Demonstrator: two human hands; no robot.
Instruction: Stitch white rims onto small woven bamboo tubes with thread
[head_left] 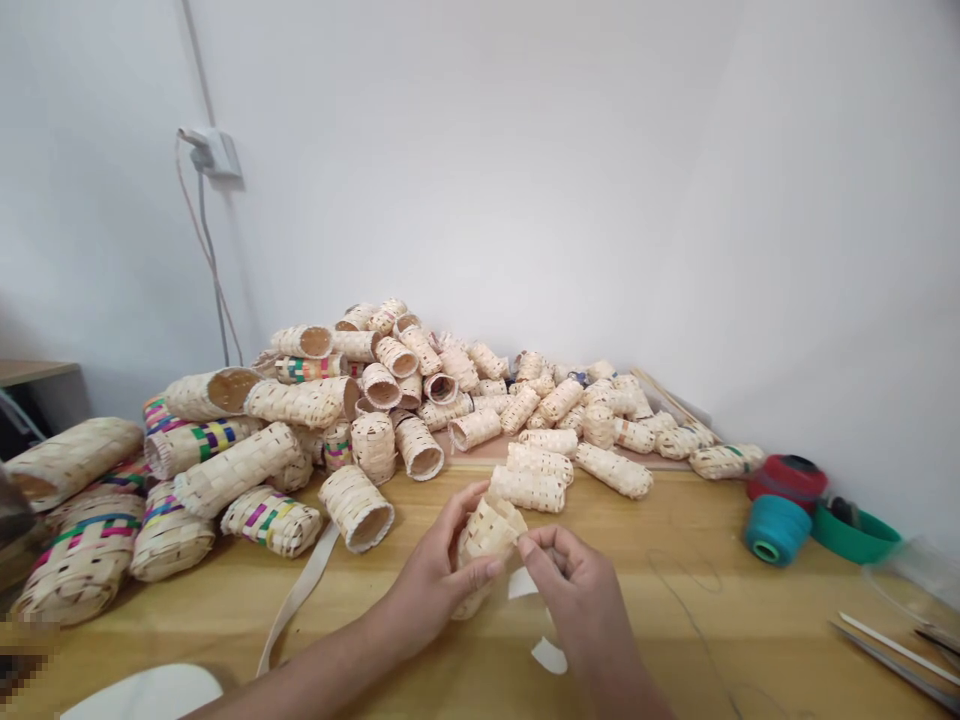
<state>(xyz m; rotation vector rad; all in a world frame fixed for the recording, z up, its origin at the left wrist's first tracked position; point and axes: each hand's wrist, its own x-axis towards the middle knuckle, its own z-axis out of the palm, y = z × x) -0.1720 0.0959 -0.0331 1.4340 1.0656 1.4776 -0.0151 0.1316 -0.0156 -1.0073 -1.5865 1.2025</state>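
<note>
A small woven cylinder basket [489, 532] of pale splints is tilted in front of me, its open rim toward the upper right. My left hand [442, 570] is closed round its left side, the thumb lying across the front. My right hand [571, 580] is closed in a pinch at the right of the rim. What its fingertips hold there is too small to make out. Just below them show a white strip piece [523, 583] and another white scrap [550, 656]. Finished-looking woven cylinders [529, 488] lie right behind the basket.
A big pile of woven cylinders [300, 403] fills the left and back of the wooden table [420, 660]. A flat strap [300, 590] lies left. At right are a blue thread spool [778, 530], a red spool [787, 482], a green bowl [859, 535] and scissors [892, 655].
</note>
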